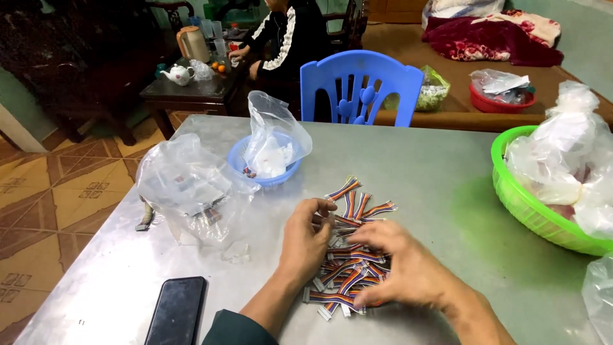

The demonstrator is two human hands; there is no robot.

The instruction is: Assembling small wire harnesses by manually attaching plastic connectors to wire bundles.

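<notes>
The grey, smooth surface (447, 185) lies open between the pile and the far edge, and toward the right edge up to the green plastic basket (520, 198) of crinkled bags. A black phone (177, 311) rests flat at the near edge. Clear plastic bags (185, 188) sit crumpled by the left edge, just before a small blue basket (271, 179). The pile of short, flat, multicoloured ribbon cables (351, 255) with white plugs lies near the middle. The left hand (306, 239) pinches one cable at the pile's left side; the right hand (399, 265) lies spread over the pile, fingers loosely curled on the cables.
</notes>
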